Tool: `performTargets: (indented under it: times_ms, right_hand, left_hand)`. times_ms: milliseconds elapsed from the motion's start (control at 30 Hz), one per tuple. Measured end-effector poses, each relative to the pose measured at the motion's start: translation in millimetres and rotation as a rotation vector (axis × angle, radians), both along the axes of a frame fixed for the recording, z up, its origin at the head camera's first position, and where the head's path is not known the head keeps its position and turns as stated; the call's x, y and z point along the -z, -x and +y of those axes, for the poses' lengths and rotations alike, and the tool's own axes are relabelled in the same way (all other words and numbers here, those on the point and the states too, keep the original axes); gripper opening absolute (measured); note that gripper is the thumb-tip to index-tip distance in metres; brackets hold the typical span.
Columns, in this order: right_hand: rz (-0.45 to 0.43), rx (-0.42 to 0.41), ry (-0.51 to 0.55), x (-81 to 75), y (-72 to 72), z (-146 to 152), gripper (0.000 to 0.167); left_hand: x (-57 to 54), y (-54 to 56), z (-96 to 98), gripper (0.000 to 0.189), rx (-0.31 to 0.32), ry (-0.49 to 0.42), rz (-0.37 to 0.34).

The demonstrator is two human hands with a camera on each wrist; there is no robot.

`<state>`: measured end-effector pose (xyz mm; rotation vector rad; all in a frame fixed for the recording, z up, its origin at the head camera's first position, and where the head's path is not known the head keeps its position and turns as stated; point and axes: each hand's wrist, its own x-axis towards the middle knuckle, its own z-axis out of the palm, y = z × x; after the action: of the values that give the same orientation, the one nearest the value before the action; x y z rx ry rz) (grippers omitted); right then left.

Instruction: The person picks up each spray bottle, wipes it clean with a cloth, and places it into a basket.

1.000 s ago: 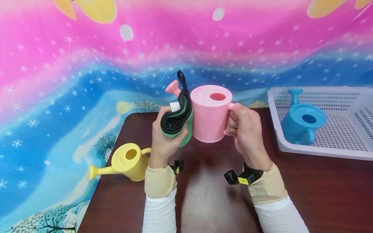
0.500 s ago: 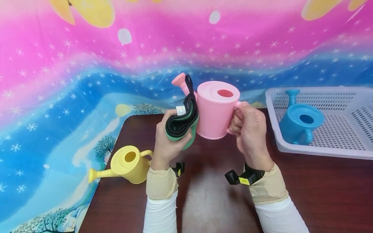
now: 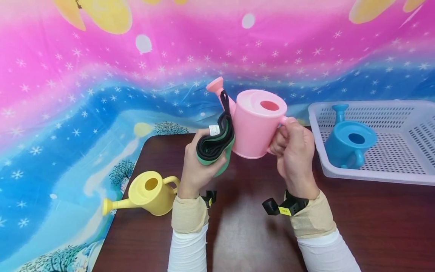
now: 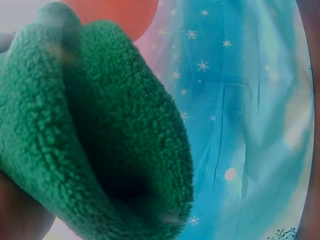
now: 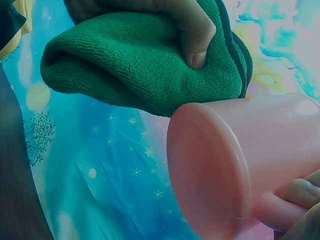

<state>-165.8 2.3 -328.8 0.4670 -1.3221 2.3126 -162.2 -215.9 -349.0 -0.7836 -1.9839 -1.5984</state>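
Note:
My right hand grips the handle of a pink watering can, held up over the table and tilted, its spout pointing up and left. A folded green cloth with black edging, a hanging loop and a white tag is gripped in my left hand. In the head view the cloth overlaps the can's left side, in front of the spout's base. From the right wrist view, the can's round bottom shows and the cloth lies right at its side, with my left thumb pressed on the fabric.
A yellow watering can stands on the dark wooden table, left of my left forearm. To the right, a white perforated basket holds a blue watering can. A patterned backdrop hangs behind.
The pink watering can has moved up and to the right and tilted more, its spout rising. My left hand with the cloth has shifted right along with it.

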Motion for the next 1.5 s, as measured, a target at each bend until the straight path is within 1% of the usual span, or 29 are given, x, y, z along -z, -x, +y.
performTargets:
  times_ms: [200,367,533,667,767,967,1100,1333,1500]
  right_hand:
    - [0.049,0.032,0.017,2.0,1.2,-0.5,0.046]
    - [0.092,0.12,0.039,1.4,-0.6,-6.9,0.046]
    - [0.145,0.189,0.054,2.3,-2.0,-15.5,0.042]
    - [0.162,0.244,0.025,3.3,-2.9,-20.4,0.04]
    - [0.167,0.284,-0.01,4.4,-3.8,-22.7,0.04]
    - [0.186,0.311,-0.045,6.9,-3.2,-24.1,0.041]
    - [0.182,0.326,-0.082,8.9,-2.2,-23.2,0.042]
    - [0.117,0.364,-0.194,9.3,-1.7,-22.2,0.042]
    - [0.093,0.359,-0.24,10.2,-1.7,-22.0,0.042]
  left_hand:
    - [0.9,0.7,2.5,0.053,-0.021,0.025,-0.017]
    - [2.6,1.6,5.2,0.053,-0.048,0.053,-0.02]
    - [4.5,3.9,7.2,0.052,-0.082,0.059,-0.001]
    - [6.3,4.8,10.1,0.051,-0.112,0.05,0.013]
    - [6.8,4.2,13.8,0.051,-0.12,0.04,0.015]
    - [6.2,3.2,23.1,0.051,-0.099,0.005,0.035]
    - [5.7,2.5,27.2,0.05,-0.099,-0.013,0.049]
    - [3.8,1.9,29.4,0.049,-0.114,-0.035,0.083]
    - [3.4,2.1,29.6,0.048,-0.124,-0.047,0.101]
